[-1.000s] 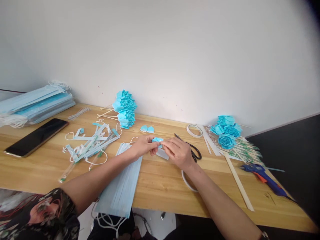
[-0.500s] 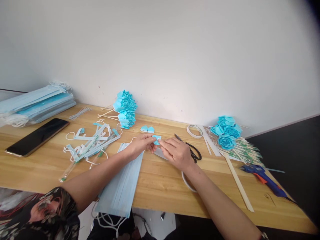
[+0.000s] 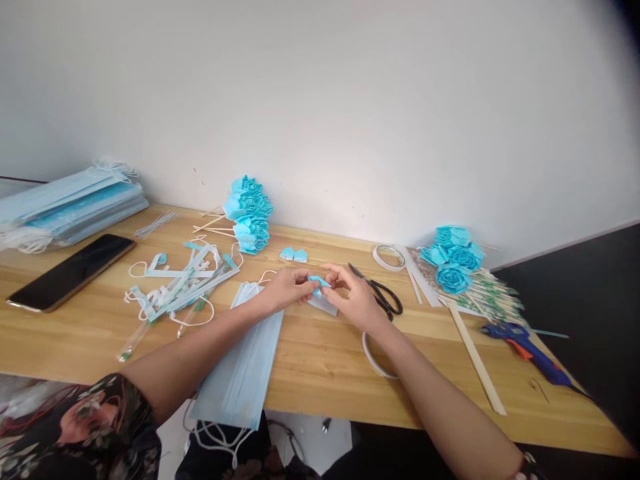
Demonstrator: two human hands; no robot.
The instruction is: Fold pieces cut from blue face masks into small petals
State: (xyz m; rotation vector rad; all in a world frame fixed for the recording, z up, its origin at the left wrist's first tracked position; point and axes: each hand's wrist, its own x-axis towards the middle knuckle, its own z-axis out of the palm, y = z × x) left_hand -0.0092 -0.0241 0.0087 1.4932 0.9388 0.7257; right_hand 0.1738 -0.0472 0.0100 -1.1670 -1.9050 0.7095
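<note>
Pinching a small blue piece [image 3: 320,283] between their fingertips, the left hand [image 3: 289,287] and the right hand [image 3: 356,299] hold it over the wooden table [image 3: 320,373]. Black scissors [image 3: 387,295] lie beside the right hand; two blue cutouts [image 3: 300,255] lie just beyond the fingers.

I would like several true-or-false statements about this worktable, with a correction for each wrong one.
1. The left hand and right hand both hold the folded blue piece. True.
2. The black-handled scissors lie nearer the left hand. False: the black-handled scissors lie beside the right hand.
3. Two small blue petals lie beyond the hands. True.
4. The smartphone lies on the stack of face masks. False: the smartphone lies on the wooden table.
5. The blue glue gun is toward the table's right end. True.
</note>
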